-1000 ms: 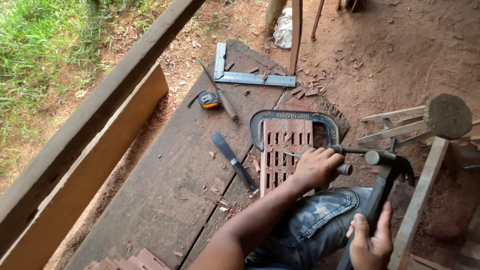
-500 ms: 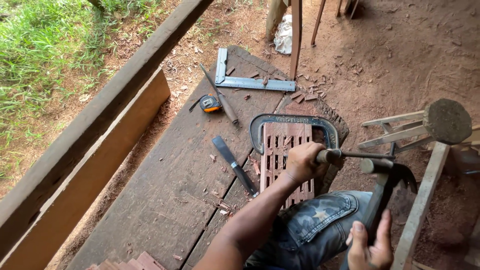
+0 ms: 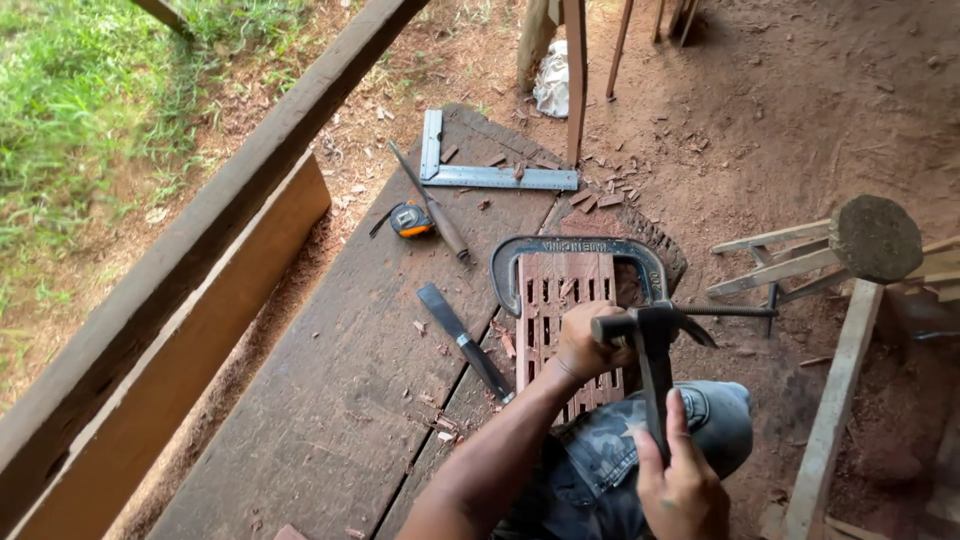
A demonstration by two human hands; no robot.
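The right hand [image 3: 685, 485] has swung the dark claw hammer [image 3: 652, 345] left over the slotted reddish wooden panel [image 3: 565, 320], clamped on the plank worktop [image 3: 340, 400]. The left hand [image 3: 590, 345] stays closed around a tool there, so striking looks underway.

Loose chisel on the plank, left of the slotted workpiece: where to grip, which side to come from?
Grip the chisel on its dark handle, the end nearest the person, not the flat blade end pointing away. Come from above on its left, over bare plank; the left hand and slotted workpiece likely crowd the right.
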